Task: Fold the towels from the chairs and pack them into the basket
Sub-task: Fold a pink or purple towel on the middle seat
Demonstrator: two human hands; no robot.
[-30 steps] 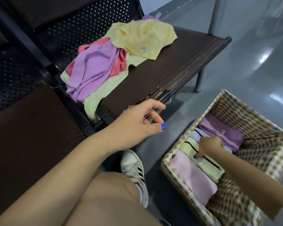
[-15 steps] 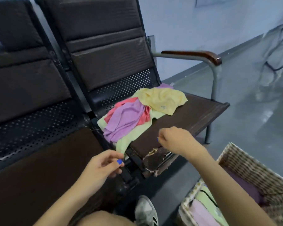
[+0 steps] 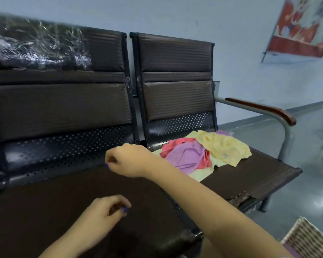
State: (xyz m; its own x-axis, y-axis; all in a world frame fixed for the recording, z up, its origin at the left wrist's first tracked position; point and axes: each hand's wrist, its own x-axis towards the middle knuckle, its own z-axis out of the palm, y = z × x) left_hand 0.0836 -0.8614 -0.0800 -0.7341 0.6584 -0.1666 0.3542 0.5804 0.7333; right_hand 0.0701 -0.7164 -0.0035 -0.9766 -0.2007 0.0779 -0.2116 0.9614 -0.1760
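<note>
Dark brown padded chair seats [image 3: 250,175]; crumpled pile of yellow, lilac, pink and pale green towels [image 3: 203,155] at two o'clock. Right hand [image 3: 127,161] and left hand [image 3: 104,211] loosely curled, empty. Corner of woven basket [image 3: 306,237] at five o'clock. Between towels, probably; next, grasping one from the pile.

The near seat [image 3: 82,211] lies bare; the armrest [image 3: 265,110] bounds the towel pile [image 3: 203,153] on the right, its front approach seemingly open despite blur.
</note>
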